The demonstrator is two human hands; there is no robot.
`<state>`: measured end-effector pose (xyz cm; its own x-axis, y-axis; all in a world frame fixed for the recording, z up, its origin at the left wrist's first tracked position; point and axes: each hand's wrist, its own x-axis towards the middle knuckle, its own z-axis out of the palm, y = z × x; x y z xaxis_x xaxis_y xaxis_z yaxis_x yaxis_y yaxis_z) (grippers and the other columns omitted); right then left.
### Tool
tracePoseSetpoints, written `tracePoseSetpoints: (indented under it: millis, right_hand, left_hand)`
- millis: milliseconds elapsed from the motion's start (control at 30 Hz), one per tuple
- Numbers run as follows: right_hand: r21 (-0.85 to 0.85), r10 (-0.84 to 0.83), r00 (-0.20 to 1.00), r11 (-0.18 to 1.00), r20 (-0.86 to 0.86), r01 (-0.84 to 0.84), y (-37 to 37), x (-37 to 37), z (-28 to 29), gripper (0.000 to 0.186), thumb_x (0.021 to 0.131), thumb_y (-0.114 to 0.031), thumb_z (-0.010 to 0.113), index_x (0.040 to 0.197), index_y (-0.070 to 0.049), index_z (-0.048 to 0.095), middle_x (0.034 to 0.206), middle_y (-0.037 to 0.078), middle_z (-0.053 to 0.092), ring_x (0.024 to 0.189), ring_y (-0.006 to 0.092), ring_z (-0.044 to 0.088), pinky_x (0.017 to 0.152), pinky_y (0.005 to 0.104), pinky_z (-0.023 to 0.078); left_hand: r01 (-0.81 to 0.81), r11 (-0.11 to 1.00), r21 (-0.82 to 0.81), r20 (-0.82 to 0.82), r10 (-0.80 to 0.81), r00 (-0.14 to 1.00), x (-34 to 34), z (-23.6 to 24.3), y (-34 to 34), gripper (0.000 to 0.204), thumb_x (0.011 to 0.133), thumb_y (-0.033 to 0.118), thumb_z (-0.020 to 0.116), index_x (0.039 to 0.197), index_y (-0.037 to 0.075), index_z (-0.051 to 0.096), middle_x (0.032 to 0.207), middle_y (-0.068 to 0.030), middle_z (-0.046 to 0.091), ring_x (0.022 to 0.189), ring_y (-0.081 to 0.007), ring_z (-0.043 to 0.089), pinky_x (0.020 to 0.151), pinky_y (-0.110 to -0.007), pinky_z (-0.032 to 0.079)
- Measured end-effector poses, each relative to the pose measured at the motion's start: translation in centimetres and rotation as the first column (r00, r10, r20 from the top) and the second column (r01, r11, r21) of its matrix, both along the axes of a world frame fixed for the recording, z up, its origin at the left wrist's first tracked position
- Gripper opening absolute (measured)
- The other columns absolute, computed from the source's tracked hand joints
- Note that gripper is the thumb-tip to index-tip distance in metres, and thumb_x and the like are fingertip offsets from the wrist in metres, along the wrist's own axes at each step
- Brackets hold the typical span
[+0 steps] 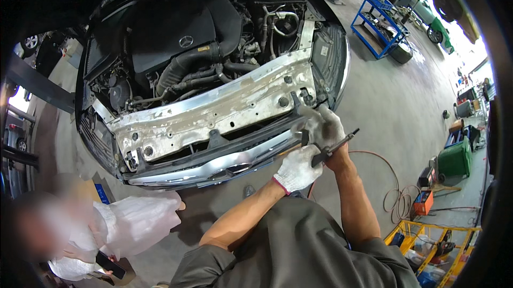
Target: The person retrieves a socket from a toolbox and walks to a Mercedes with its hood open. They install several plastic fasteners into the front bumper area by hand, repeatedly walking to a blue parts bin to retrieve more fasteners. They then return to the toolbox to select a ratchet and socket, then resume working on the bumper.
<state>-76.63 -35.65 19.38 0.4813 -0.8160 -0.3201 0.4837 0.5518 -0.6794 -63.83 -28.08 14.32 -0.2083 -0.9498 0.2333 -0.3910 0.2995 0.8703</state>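
Note:
My left hand [300,169], in a white knit glove with a pink cuff, is closed around a dark hand tool [324,156]. A thin shaft with a black tip extends from it up and to the right, crossing in front of my right wrist. Its exact kind does not show. Just above, my right hand [325,127] wears a greyer, stained glove; motion smears its fingers. A small black piece [304,138] shows between the hands; which hand has it, I cannot tell. Both hands are by the right front corner of a car with its engine bay [176,47] exposed, near the metal front crossmember [235,95].
Along the front runs a chrome trim strip [214,163]. At left, a person in white [133,221] holds a phone [110,265]. A red hose [389,166] coils on the floor. To the right are a blue cart [368,39], green bin [454,161] and yellow rack [427,228].

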Motion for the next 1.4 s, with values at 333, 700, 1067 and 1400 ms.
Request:
tracePoseSetpoints:
  millis: [333,700,1067,1400]
  right_hand:
    - [-0.500,-0.450,0.869,0.811,-0.206,0.302,-6.7,-8.7,-5.1,0.052,0.106,-0.035,0.047,0.127,0.010,0.063,0.125,0.024,0.070,0.115,0.0312,0.068,0.103,0.0368,0.052]
    - [-0.254,-0.521,0.847,0.838,-0.106,0.484,-10.2,-17.0,-6.9,0.065,0.101,-0.030,0.062,0.154,0.000,0.040,0.134,0.019,0.066,0.129,0.0350,0.059,0.109,0.0522,0.047]
    - [-0.202,-0.459,0.888,0.868,0.026,0.454,-12.9,-23.2,-9.3,0.070,0.104,-0.029,0.062,0.160,-0.008,0.028,0.130,0.023,0.063,0.101,0.0325,0.071,0.075,0.0460,0.062]
    - [-0.486,-0.459,0.697,0.855,-0.551,0.180,-9.1,-26.3,-4.8,0.030,0.100,-0.014,0.061,0.124,0.003,0.070,0.111,0.013,0.075,0.102,0.0196,0.071,0.096,0.0335,0.053]
  left_hand:
    - [0.098,0.994,0.057,0.051,-0.101,0.994,-8.2,3.0,-4.4,0.022,0.083,0.019,0.072,0.100,0.006,0.067,0.097,-0.0205,0.069,0.093,-0.0449,0.067,0.078,-0.052,0.055]
    - [0.167,0.977,0.129,0.107,-0.181,0.978,-17.0,3.5,-8.1,0.026,0.084,0.022,0.069,0.102,0.003,0.067,0.097,-0.0223,0.069,0.096,-0.0452,0.066,0.085,-0.051,0.054]
    - [0.033,0.988,0.150,0.066,-0.043,0.997,-22.8,3.8,-10.0,0.026,0.084,0.023,0.071,0.094,0.000,0.065,0.089,-0.0264,0.067,0.093,-0.0480,0.064,0.083,-0.052,0.052]
    - [-0.045,0.686,0.727,-0.235,0.309,0.922,-20.2,1.3,-12.6,0.028,0.100,0.029,0.071,0.110,0.003,0.065,0.090,-0.0031,0.069,0.072,-0.0081,0.064,0.059,-0.026,0.054]
